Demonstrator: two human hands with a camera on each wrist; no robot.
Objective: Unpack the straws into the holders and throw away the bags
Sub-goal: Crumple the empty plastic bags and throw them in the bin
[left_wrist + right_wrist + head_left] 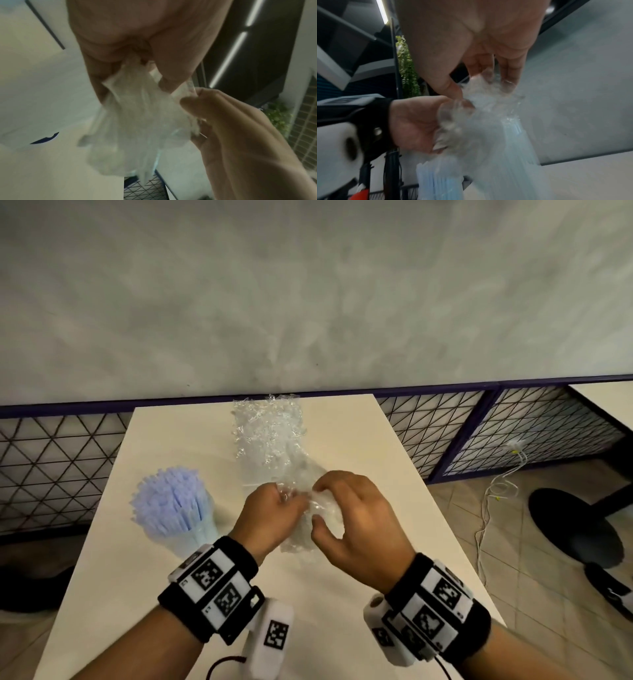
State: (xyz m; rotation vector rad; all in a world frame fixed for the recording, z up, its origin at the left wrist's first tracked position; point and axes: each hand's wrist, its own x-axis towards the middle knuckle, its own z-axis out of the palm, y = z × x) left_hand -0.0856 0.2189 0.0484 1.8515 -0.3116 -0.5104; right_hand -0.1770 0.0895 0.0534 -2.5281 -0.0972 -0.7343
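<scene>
- Pale table under a grey wall is where I work, with black wire fence panels behind it.
- Between my two hands I hold a clear plastic bag, crumpled, above the near middle of the table.
- My left hand grips the bag with curled fingers; the left wrist view shows the film bunched inside them.
- My right hand pinches the same bag from the other side, thumb against fingertips.
- Both hands are equally near the bag; it lies directly between them, and its loose length hangs down toward the table.
- I cannot tell if any straws are inside this bag; it looks empty to me, so I judge that I am squeezing it small for throwing away.
- To my left stands a holder filled with blue straws, upright, near my left wrist but apart from it.
- Farther away, along the middle of the table, lies another clear bag, its long axis pointing away from me.
- No bin is visible in any view, so I must look for it.
</scene>
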